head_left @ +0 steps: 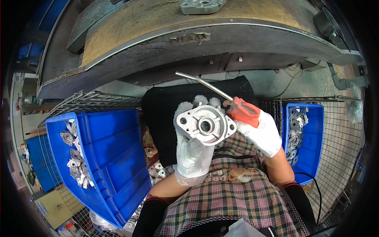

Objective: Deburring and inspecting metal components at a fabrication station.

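Observation:
My left hand (192,157), in a whitish glove, grips a silver cast-metal housing (192,125) from behind and below. The housing is round with two bolt-hole ears, and its ringed face with a central bore is turned up toward me. Wrapped round the red handle of an air blow gun (245,112) is my gloved right hand (265,136), just right of the housing. The gun's long bent metal tube slants up to the left, past the housing's far side, its tip apart from the part. Some fingers of both hands are hidden.
Beyond my hands runs a workbench (158,43) with a metal edge; another cast housing (203,5) lies on it. A blue bin (118,166) at left and another blue bin (312,146) at right hold several metal parts. Wire mesh (337,138) borders the right side. A black cloth (158,114) lies ahead.

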A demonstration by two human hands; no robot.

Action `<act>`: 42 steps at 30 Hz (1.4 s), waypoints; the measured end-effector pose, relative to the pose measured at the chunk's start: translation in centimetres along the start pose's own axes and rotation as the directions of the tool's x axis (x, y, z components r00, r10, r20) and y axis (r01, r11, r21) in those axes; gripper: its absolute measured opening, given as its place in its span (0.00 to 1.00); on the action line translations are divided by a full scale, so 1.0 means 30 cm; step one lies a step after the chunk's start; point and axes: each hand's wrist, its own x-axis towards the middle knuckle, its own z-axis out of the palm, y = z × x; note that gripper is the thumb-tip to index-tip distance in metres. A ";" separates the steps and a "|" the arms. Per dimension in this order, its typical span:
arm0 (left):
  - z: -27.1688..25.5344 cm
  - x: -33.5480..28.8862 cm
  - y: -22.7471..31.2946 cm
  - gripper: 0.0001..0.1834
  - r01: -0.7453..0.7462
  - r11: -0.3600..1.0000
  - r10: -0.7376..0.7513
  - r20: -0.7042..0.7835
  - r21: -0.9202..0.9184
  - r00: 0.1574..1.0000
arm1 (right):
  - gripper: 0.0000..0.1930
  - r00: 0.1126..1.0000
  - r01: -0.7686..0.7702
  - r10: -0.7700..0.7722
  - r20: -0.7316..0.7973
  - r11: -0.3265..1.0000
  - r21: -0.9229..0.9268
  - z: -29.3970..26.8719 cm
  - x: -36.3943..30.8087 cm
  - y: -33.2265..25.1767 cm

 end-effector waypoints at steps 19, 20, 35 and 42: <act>-0.009 0.030 0.007 0.47 0.153 0.988 -0.152 -0.066 0.014 0.986 | 0.20 0.996 0.048 -0.048 0.076 0.999 0.010 0.002 -0.014 -0.015; -0.011 0.032 0.005 0.47 0.149 0.989 -0.149 -0.038 0.017 0.988 | 0.20 0.996 0.049 -0.046 0.079 0.998 -0.027 0.001 -0.014 -0.017; -0.029 0.055 0.017 0.40 0.185 0.944 -0.219 -0.097 -0.273 0.971 | 0.20 0.996 0.059 -0.051 0.067 0.989 -0.137 -0.021 -0.010 -0.035; -0.134 0.107 0.081 0.37 0.119 0.944 -0.102 0.070 -0.307 0.992 | 0.16 1.000 -0.030 0.030 0.009 0.999 -0.041 -0.074 -0.024 -0.033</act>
